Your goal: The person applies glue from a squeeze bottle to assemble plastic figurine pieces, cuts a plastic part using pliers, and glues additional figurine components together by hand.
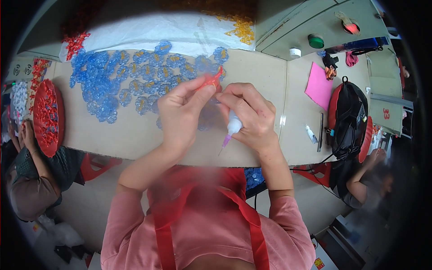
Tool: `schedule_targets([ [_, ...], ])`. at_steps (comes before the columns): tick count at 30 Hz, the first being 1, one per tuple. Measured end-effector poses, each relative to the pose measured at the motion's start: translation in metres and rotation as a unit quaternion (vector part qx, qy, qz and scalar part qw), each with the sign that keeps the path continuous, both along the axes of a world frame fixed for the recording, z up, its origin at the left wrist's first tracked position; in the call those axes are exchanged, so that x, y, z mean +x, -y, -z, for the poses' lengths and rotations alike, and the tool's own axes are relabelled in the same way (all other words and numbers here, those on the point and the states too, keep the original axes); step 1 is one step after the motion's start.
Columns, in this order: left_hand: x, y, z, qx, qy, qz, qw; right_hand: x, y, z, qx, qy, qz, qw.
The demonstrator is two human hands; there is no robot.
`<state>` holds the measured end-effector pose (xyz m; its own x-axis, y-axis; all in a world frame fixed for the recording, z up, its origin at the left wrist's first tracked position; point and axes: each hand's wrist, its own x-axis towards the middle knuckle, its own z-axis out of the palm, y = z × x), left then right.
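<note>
My left hand [182, 105] pinches a small translucent red piece [214, 81] with a pointed end, raised over the table. Close beside it, my right hand [252, 110] is closed round a small white squeeze bottle [234, 123]. The bottle's purple needle tip [226, 140] points down toward the table's near edge. The right thumb and forefinger reach up against the red piece; whether they grip it too is hard to see. Behind my hands lie rows of clear blue flower-shaped pieces [147, 72], several with yellow centres. A denser heap of blue pieces [100, 83] sits to the left.
White sheeting [148, 33] at the back bears red pieces [75, 44] and yellow pieces [242, 30]. On the left stands a red basin [48, 146] of red pieces. To the right are pink cloth [318, 85], a pen [320, 132] and a black bag [351, 119]. People sit on both sides.
</note>
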<state>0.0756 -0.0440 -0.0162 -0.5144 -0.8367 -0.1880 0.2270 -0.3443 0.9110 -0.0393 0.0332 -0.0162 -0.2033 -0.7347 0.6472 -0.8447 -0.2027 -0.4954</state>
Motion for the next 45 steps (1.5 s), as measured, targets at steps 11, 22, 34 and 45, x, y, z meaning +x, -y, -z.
schedule_targets([
  [11, -0.004, 0.0, 0.004, 0.083, -0.078, 0.009, 0.994, -0.004, 0.001, -0.003, 0.004, 0.016, 0.03, 0.999],
  [22, 0.004, 0.025, -0.006, 0.023, 0.029, 0.121, 0.992, -0.002, -0.005, -0.003, 0.044, 0.034, 0.041, 0.998],
  [34, -0.003, 0.021, -0.008, -0.016, -0.005, 0.145, 0.989, -0.008, -0.005, -0.011, -0.035, 0.111, 0.047, 0.992],
  [45, -0.001, 0.019, -0.009, 0.026, -0.05, 0.171, 0.984, 0.0, -0.007, -0.009, -0.047, 0.286, 0.015, 0.957],
])
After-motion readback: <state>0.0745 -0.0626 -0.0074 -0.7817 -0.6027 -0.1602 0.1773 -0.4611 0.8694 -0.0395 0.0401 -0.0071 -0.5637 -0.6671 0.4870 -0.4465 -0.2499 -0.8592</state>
